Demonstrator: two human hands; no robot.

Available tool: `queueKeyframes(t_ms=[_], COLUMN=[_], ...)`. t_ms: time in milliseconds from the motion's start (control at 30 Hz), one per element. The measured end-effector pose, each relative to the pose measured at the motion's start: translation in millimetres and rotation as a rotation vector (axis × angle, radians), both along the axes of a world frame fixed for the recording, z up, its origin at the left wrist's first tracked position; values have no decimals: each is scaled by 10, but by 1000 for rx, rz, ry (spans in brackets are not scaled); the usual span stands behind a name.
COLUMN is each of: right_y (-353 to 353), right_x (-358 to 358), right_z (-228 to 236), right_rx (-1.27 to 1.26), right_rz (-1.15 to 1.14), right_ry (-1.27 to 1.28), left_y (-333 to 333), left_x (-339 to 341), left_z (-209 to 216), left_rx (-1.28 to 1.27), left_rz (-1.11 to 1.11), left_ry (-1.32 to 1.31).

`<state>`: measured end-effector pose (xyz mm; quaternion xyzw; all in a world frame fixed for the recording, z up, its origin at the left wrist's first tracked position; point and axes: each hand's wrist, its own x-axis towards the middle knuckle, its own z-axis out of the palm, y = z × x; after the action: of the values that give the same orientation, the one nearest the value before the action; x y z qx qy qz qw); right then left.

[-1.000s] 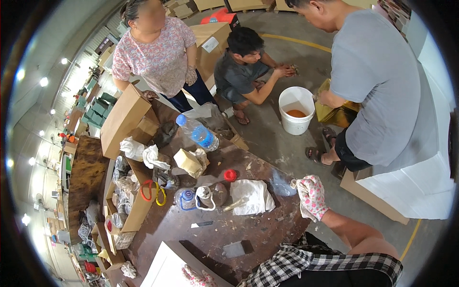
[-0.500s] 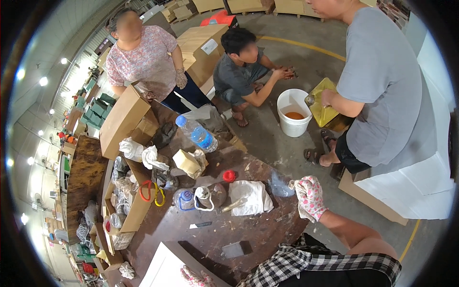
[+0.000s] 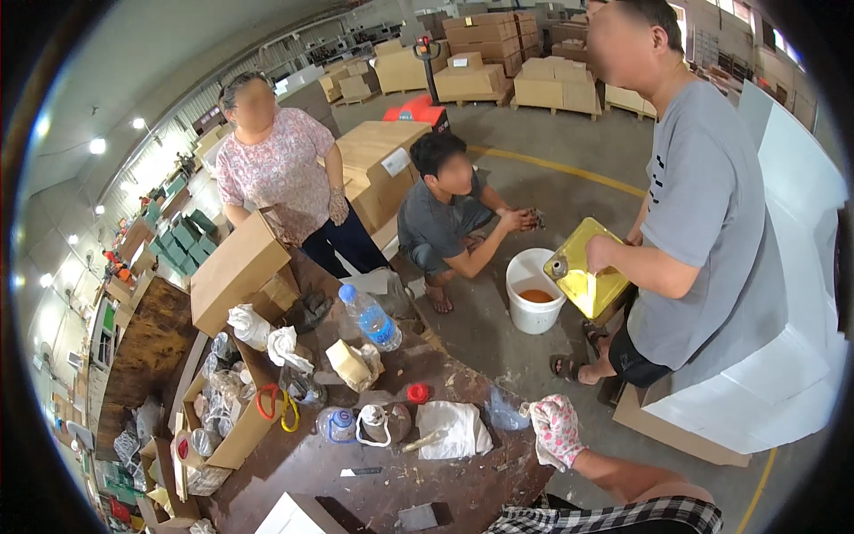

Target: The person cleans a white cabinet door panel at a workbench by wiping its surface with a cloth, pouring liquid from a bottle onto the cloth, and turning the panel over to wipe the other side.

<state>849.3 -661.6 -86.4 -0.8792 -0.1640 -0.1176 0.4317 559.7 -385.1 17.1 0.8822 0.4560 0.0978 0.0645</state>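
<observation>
At the desk's (image 3: 267,479) edge your right hand's (image 3: 558,432) fingers curl, perhaps for support, any hold unclear, your left hand unseen; the desk's white cloth (image 3: 458,429) likely catches drips.

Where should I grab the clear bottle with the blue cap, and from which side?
Probably best to grip the clear bottle around its body, below the blue cap, coming from your right. It looks upright and roughly cylindrical, and its right side is unobstructed, while the cream block sits close on its near side.
</observation>
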Motion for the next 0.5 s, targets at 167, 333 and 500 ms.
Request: queueKeyframes(t_ms=[167, 333, 500], right_y=[2, 30, 30], right_x=[7, 30, 72], right_z=[-42, -11, 18], right_rx=[-32, -21, -52], right_rz=[18, 9, 1], right_ry=[-49, -54, -51], left_y=[-5, -2, -4], left_x=[-1, -14, -52], left_z=[7, 4, 18], left_rx=[0, -3, -4], left_rz=[2, 1, -5], left_ry=[-2, -2, -1])
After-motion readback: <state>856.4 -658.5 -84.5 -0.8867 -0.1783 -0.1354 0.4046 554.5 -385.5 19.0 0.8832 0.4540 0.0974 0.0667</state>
